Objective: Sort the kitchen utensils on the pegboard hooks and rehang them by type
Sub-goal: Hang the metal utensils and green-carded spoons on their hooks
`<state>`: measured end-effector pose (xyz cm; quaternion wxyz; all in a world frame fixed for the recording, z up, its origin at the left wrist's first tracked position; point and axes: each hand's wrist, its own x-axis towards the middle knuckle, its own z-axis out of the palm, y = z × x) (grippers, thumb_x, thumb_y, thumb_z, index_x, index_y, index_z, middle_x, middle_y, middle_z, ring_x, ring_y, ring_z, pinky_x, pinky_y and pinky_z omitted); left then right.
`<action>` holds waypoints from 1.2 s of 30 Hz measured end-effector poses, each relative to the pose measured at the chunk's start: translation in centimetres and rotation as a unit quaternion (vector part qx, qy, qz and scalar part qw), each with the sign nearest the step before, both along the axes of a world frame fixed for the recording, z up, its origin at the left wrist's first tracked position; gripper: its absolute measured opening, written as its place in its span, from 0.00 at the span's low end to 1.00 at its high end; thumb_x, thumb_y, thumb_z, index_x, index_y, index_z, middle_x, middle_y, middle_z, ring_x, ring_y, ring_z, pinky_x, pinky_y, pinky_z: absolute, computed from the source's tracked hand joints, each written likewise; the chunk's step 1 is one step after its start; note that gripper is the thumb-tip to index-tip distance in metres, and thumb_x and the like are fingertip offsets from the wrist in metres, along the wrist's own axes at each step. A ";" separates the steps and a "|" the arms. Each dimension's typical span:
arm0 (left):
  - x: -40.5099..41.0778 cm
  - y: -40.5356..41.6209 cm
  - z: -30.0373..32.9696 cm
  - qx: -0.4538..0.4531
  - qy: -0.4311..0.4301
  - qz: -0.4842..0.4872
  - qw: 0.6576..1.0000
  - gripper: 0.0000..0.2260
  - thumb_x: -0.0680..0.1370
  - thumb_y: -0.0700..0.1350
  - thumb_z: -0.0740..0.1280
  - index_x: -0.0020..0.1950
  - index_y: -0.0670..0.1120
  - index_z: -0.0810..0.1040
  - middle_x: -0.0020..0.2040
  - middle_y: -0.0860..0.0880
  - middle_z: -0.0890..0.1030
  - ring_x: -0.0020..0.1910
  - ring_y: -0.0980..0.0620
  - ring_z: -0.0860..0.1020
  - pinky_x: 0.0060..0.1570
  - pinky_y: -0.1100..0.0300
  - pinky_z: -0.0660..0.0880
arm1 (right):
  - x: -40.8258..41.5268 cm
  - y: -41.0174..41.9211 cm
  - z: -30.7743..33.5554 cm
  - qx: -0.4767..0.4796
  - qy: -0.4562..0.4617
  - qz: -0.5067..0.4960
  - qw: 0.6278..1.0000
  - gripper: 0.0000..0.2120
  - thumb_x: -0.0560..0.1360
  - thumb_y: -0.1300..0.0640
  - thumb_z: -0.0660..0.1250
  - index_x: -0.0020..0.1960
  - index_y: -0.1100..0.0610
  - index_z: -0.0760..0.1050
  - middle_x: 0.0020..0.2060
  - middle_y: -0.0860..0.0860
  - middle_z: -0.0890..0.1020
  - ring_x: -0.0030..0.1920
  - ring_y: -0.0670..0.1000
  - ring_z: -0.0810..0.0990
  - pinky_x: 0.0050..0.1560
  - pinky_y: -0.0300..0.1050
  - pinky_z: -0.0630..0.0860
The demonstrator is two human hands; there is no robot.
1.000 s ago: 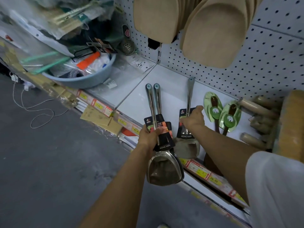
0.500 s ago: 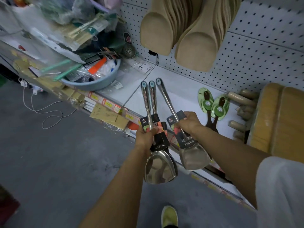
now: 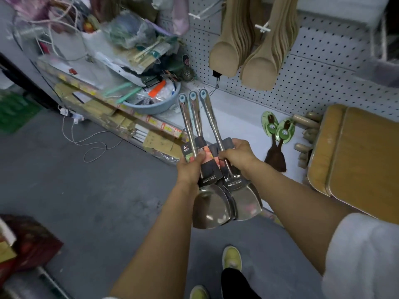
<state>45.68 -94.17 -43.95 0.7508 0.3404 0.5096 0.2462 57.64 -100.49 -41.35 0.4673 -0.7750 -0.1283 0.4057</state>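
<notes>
Three spatulas (image 3: 195,134) bunched together, blades low, handles pointing up and away at the pegboard (image 3: 319,67) — hang-holes farthest from the grip. Left hand (image 3: 191,168) clasping two, right hand (image 3: 236,157) clasping the third — both at the card labels.

Shiny silver spatulas (image 3: 218,203) with black tags. White pegboard (image 3: 319,67) dotted with little dark holes. Tan wooden spoons (image 3: 257,50). Green packets (image 3: 278,128). Light blue bowl (image 3: 155,104). Grey floor (image 3: 75,190). Yellow-green shoes (image 3: 232,258).
</notes>
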 end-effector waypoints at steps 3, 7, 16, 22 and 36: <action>-2.2 -0.9 2.8 0.006 -0.028 0.008 1.000 0.11 0.77 0.41 0.70 0.58 0.47 0.76 0.52 0.41 0.83 0.45 0.41 0.84 0.42 0.44 0.82 | -2.8 -1.2 3.2 0.056 -0.019 -0.023 0.998 0.10 0.68 0.71 0.70 0.41 0.56 0.77 0.32 0.53 0.80 0.33 0.53 0.79 0.39 0.46 0.77; -4.7 -2.4 8.0 0.032 -0.063 0.005 0.998 0.14 0.77 0.44 0.71 0.62 0.46 0.75 0.54 0.41 0.83 0.46 0.42 0.84 0.40 0.46 0.81 | -6.0 -3.1 8.5 0.122 -0.040 -0.050 0.990 0.10 0.69 0.71 0.69 0.44 0.57 0.78 0.33 0.54 0.81 0.32 0.51 0.78 0.38 0.45 0.77; -6.4 -6.6 18.5 0.154 -0.152 -0.050 0.975 0.09 0.77 0.41 0.69 0.57 0.48 0.77 0.50 0.45 0.85 0.49 0.42 0.84 0.46 0.44 0.81 | -9.1 -8.6 18.3 0.242 -0.109 -0.090 0.960 0.04 0.73 0.67 0.68 0.47 0.62 0.77 0.35 0.52 0.81 0.33 0.46 0.77 0.36 0.38 0.75; -4.7 -9.4 22.0 0.190 -0.180 -0.107 0.959 0.10 0.77 0.40 0.69 0.57 0.47 0.77 0.52 0.44 0.85 0.52 0.42 0.83 0.51 0.44 0.80 | -8.2 -12.6 21.7 0.270 -0.150 -0.148 0.940 0.06 0.73 0.62 0.72 0.43 0.53 0.76 0.37 0.50 0.83 0.37 0.46 0.82 0.40 0.41 0.79; 8.1 -17.6 26.6 0.214 -0.230 -0.244 0.917 0.11 0.78 0.38 0.68 0.59 0.45 0.76 0.48 0.44 0.85 0.44 0.45 0.84 0.41 0.47 0.82 | 3.1 -22.8 25.4 0.255 -0.194 -0.243 0.916 0.05 0.73 0.60 0.72 0.45 0.52 0.78 0.38 0.52 0.85 0.39 0.55 0.85 0.46 0.58 0.82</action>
